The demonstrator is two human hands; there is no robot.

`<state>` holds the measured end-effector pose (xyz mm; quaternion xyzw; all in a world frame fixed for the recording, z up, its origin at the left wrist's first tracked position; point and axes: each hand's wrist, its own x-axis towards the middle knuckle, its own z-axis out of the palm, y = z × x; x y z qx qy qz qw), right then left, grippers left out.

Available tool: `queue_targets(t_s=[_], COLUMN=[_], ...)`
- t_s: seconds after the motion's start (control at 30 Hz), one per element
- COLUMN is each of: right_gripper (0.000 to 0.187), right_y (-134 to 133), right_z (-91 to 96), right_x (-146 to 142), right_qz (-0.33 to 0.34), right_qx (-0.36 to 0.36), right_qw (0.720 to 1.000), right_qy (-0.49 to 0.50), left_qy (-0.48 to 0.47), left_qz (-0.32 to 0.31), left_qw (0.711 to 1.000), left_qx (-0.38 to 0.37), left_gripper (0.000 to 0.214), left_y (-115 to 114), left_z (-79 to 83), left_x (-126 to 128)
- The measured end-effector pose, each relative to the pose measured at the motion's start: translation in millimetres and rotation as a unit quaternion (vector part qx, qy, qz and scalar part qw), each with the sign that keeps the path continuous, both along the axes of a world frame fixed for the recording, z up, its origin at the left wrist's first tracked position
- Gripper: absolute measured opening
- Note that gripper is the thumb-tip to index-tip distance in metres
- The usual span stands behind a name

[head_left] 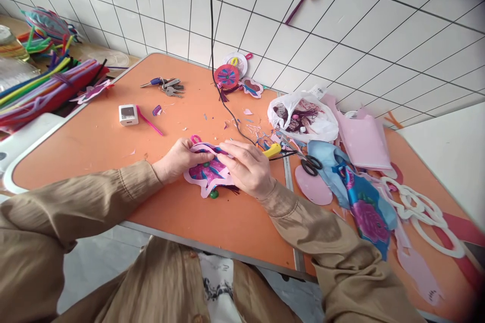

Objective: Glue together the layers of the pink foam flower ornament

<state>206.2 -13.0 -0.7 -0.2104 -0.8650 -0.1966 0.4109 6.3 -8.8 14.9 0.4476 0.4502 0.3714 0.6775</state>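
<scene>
Both hands hold a flower-shaped fabric ornament (pixel 204 175) just above the orange table, near its middle. It has a pale pink border, a purple and blue patterned centre, a pink loop at the top and a green bead (pixel 214 194) hanging below with dark tassel threads. My left hand (pixel 178 159) pinches its upper left edge, thumb across the front. At the upper right edge, my right hand (pixel 248 164) is closed with fingertips and thumb together. A yellow-handled tool (pixel 272 150) on a black cord lies just beyond my right hand.
Black-handled scissors (pixel 311 164), fabric scraps (pixel 373 209) and a white plastic bag (pixel 331 123) lie to the right. Keys (pixel 172 86) and a white charger (pixel 128 115) sit at the left. Finished-looking ornaments (pixel 227 76) rest by the tiled wall. Pipe cleaners (pixel 49 88) are bundled far left.
</scene>
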Motion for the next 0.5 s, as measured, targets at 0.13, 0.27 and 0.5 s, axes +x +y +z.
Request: queue_targets(t_s=[0.13, 0.27, 0.5], right_gripper=[0.025, 0.027, 0.029], right_y=[0, 1, -5], right_z=[2.3, 2.6, 15.2], right_x=[-1, 1, 0], right_qz=[0.004, -0.004, 0.011], right_qx=[-0.007, -0.062, -0.132], right_qw=[1.000, 0.998, 0.990], right_qy=[0.014, 0.025, 0.037], left_qy=[-0.018, -0.031, 0.015], left_qz=[0.010, 0.019, 0.006], left_qw=[1.000, 0.999, 0.996], left_qx=[0.000, 0.007, 0.083], left_gripper=[0.030, 0.032, 0.032], left_y=[1, 3, 6], left_z=[0.8, 0.2, -6.0], left_x=[0, -1, -8])
